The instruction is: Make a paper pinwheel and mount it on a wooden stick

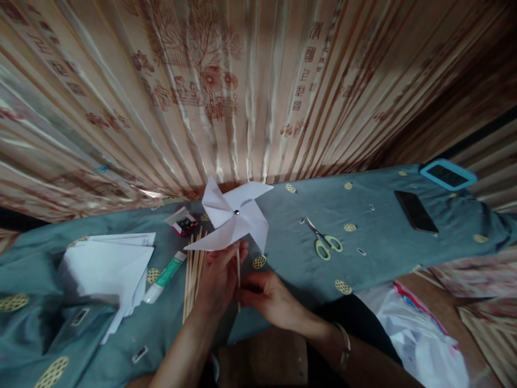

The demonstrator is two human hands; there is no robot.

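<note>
A white paper pinwheel [252,214] with a shiny pin at its centre stands over the table on a thin wooden stick [238,267]. My left hand [220,275] is closed around the upper stick, just below the paper blades. Lower down, the fingers of my right hand [262,293] pinch the same stick; a bracelet circles that wrist. Several loose wooden sticks [193,272] lie beside my left hand, partly hidden by it. Left of them rests a glue stick [165,277] with a green label. Behind sits a small red-edged box of pins [186,223].
White paper sheets [109,264] are stacked at the left. Scissors with yellow-green handles [323,240] lie right of the pinwheel. Farther right are a dark phone [416,210] and a blue-framed device [448,174]. A curtain [258,97] hangs behind the cloth-covered table [375,205]. A white plastic bag [420,339] is lower right.
</note>
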